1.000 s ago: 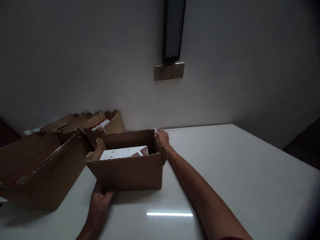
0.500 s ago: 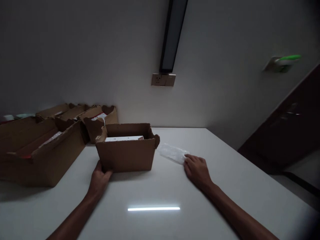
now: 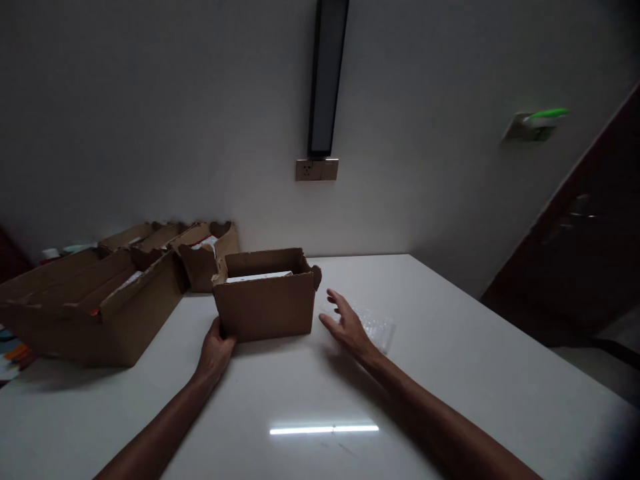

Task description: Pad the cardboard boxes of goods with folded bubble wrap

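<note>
A small open cardboard box [image 3: 265, 307] stands on the white table [image 3: 450, 373], with a white flat item inside it. My left hand [image 3: 215, 353] grips the box's near left bottom corner, fingers curled round it. My right hand [image 3: 347, 327] hovers just right of the box, fingers stretched and apart, holding nothing. A clear plastic bag [image 3: 377, 327] lies flat on the table right behind my right hand.
A large open cardboard box [image 3: 90, 313] sits at the left, and a smaller torn box [image 3: 205, 257] stands behind it against the wall. A wall socket [image 3: 317, 169] is above. A dark door [image 3: 575, 253] is at the right.
My right hand reached behind the box, drew the clear plastic bag out to the right, then let it go and moved left toward the box. My left hand stayed on the box.
</note>
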The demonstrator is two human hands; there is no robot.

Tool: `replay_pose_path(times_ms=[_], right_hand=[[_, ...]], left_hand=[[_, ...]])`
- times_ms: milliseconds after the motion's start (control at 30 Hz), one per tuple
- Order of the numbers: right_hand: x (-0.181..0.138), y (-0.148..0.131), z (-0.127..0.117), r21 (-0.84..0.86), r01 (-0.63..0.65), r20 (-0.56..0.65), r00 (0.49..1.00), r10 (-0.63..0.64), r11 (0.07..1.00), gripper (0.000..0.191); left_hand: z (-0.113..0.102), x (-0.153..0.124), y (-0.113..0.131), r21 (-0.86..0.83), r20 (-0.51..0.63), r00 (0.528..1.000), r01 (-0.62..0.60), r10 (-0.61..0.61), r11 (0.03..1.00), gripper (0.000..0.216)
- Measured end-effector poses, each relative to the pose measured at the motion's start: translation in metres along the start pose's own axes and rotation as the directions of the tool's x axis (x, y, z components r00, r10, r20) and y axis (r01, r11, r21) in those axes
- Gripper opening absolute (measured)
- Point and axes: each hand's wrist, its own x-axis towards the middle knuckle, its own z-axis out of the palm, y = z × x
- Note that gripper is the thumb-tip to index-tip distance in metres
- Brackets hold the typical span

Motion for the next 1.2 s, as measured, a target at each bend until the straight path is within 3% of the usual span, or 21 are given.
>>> replay_pose_path(times_ms=[100, 200, 333, 500, 567, 633, 767, 900, 1200], right_hand=[[0.013, -0.011, 0.023, 0.092, -0.02, 0.054, 0.998, 0.015, 0.996, 0.061], [-0.002, -0.016, 0.033, 0.138, -0.019, 0.081, 0.997, 0.008, 0.99, 0.068], [-0.024, -0.02, 0.033, 0.164, -0.044, 0.064, 0.997, 0.034, 0.986, 0.069], [-0.021, -0.016, 0.032, 0.135, -0.003, 0.046, 0.999, -0.004, 0.991, 0.068], [-0.015, -0.01, 0.027, 0.049, 0.021, 0.063, 0.998, -0.024, 0.999, 0.064], [-0.006, -0.002, 0.015, -0.144, 0.03, 0.087, 0.996, -0.017, 0.989, 0.052], [0.011, 0.02, -0.019, -0.436, -0.046, 0.045, 0.996, 0.072, 0.899, 0.038], [0.018, 0.04, -0.041, -0.56, -0.165, -0.004, 0.98, 0.197, 0.812, 0.05], [0.02, 0.045, -0.041, -0.713, -0.224, 0.009, 0.945, 0.327, 0.664, 0.046]], left_hand=[[0.011, 0.005, 0.002, -0.03, -0.007, 1.0, 0.002, -0.002, 1.0, 0.048], [0.022, 0.011, -0.001, -0.037, -0.013, 1.0, -0.013, 0.013, 0.999, 0.05], [0.031, 0.024, -0.008, -0.012, 0.013, 0.999, -0.03, 0.03, 0.999, 0.055], [0.035, 0.037, -0.011, 0.042, 0.021, 0.999, -0.049, 0.048, 0.998, 0.065], [0.034, 0.037, -0.01, 0.059, 0.029, 0.997, -0.067, 0.066, 0.996, 0.067], [0.033, 0.036, -0.008, 0.069, 0.043, 0.996, -0.086, 0.084, 0.994, 0.067], [0.031, 0.033, -0.006, 0.08, 0.058, 0.993, -0.111, 0.106, 0.991, 0.065], [0.031, 0.032, -0.007, 0.078, 0.053, 0.991, -0.124, 0.12, 0.989, 0.061], [0.03, 0.033, -0.018, 0.062, 0.081, 0.986, -0.152, 0.146, 0.987, 0.06]])
